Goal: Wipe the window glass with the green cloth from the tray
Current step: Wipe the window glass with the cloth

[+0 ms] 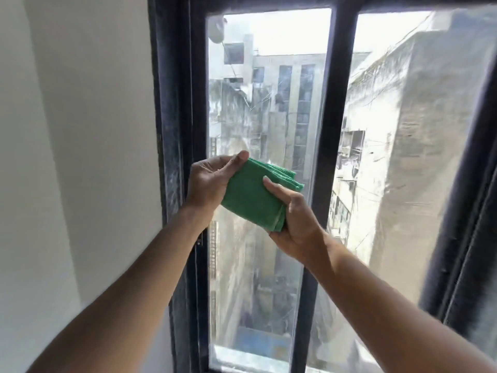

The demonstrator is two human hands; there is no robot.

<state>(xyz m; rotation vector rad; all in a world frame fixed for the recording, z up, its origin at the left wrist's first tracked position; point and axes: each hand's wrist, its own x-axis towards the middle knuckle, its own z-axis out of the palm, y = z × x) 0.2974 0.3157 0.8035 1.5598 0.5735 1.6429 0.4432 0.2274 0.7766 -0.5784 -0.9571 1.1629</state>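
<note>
A folded green cloth (254,196) is held up in front of the left window pane (266,98), between both hands. My left hand (212,181) grips its left edge, thumb on top. My right hand (294,222) holds its lower right corner, thumb pressed on the face of the cloth. The cloth is folded into several layers and sits a little off the glass. The glass is streaked and smeared. No tray is in view.
A dark window frame (177,130) runs down the left side, with a dark mullion (326,130) between the left pane and the right pane (414,130). A white wall (75,157) lies to the left. Buildings show outside.
</note>
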